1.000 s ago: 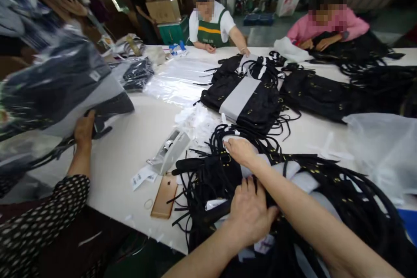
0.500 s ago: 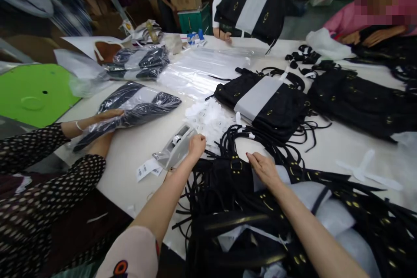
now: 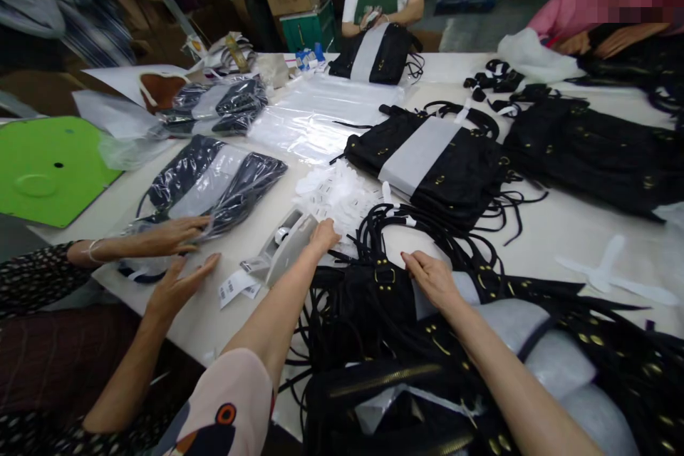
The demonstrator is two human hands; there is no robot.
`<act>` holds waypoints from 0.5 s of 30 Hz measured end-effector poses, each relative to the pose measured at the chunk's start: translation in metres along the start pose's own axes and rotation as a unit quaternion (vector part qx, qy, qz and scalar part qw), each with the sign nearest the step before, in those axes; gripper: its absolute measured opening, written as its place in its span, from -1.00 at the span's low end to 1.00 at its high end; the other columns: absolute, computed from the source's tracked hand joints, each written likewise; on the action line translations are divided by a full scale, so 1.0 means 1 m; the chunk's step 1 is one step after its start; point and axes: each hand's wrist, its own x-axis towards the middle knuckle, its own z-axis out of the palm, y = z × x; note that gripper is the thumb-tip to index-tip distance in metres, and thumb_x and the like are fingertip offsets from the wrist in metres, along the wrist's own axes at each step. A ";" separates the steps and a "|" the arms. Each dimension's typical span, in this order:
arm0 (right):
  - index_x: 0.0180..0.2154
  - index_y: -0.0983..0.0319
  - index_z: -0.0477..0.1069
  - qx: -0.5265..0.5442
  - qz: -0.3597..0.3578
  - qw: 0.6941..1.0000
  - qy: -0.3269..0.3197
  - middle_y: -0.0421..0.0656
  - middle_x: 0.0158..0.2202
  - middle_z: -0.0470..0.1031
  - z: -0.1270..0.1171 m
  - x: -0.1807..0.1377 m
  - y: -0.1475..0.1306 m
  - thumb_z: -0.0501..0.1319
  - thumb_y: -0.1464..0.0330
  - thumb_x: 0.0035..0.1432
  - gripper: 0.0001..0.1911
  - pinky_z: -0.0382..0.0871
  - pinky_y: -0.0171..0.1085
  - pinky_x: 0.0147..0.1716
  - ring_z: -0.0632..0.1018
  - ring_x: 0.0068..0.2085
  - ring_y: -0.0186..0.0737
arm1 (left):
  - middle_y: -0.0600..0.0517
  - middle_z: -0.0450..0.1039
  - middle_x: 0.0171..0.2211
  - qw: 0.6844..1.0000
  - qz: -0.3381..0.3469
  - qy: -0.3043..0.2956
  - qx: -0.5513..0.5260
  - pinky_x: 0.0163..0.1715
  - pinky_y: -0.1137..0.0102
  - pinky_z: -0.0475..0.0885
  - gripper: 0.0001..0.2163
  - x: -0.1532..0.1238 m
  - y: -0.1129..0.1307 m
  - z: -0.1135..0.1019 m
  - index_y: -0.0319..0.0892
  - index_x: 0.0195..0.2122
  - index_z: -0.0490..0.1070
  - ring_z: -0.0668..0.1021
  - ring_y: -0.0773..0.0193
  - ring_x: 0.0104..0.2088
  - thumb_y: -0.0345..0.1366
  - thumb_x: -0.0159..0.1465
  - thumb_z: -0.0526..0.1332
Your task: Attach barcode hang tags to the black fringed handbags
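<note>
My left hand (image 3: 324,234) is at the near edge of a pile of thin white strips (image 3: 342,192). Its fingers look pressed together, and what they hold, if anything, is hidden. Under that wrist stands a grey tape dispenser (image 3: 288,246). My right hand (image 3: 430,276) hovers over a black bag (image 3: 374,292) with brass buckles and looped black handles (image 3: 368,235). Thumb and fingers are closed there; whatever may be between them does not show. White padding (image 3: 513,313) covers parts of the heaped bags.
At left, a co-worker's hands (image 3: 182,274) touch a black bag in clear plastic (image 3: 214,178). Flat plastic sleeves (image 3: 304,114) lie mid-table. Wrapped black bags (image 3: 427,157) are stacked beyond my right hand. Two other people work across the table (image 3: 219,328). Paper tags (image 3: 235,288) lie near the dispenser.
My left hand has gone from a raised fist to reaching down at the white strips. The co-worker across has lowered a black bag onto the table. The left co-worker's plastic-covered bag lies flatter.
</note>
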 end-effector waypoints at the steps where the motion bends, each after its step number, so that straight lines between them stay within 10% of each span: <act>1: -0.59 0.16 0.26 0.000 0.000 1.000 0.001 -0.22 -0.62 0.38 0.000 0.000 -0.001 -0.09 0.07 0.16 -0.56 0.21 -0.31 -0.43 0.41 -0.51 -0.26 | -0.15 0.39 -0.07 1.000 0.000 0.001 -0.002 -0.16 0.40 0.30 -0.59 0.000 -0.002 -0.002 -0.21 -0.11 0.33 0.42 0.11 -0.04 -0.31 -0.03 0.27; 8: -0.60 0.17 0.26 0.002 0.018 1.000 -0.010 -0.20 -0.60 0.39 -0.002 0.001 -0.002 -0.09 0.08 0.15 -0.56 0.21 -0.30 -0.41 0.42 -0.49 -0.24 | 0.07 0.37 -0.58 0.995 0.016 0.011 -0.097 -0.43 0.48 0.28 -0.90 0.001 -0.001 -0.031 -0.22 -0.54 0.36 0.47 0.29 -0.40 -0.38 -0.06 0.28; 15: -0.58 0.17 0.28 0.010 0.022 1.000 -0.018 -0.20 -0.59 0.41 -0.001 0.002 0.001 -0.09 0.06 0.15 -0.56 0.22 -0.28 -0.38 0.43 -0.47 -0.23 | 0.23 0.08 -0.76 0.959 0.010 -0.017 -0.282 -0.74 0.54 -0.02 -0.86 -0.006 0.007 -0.051 -0.23 -0.56 0.20 0.14 0.54 -0.79 -0.40 0.07 0.18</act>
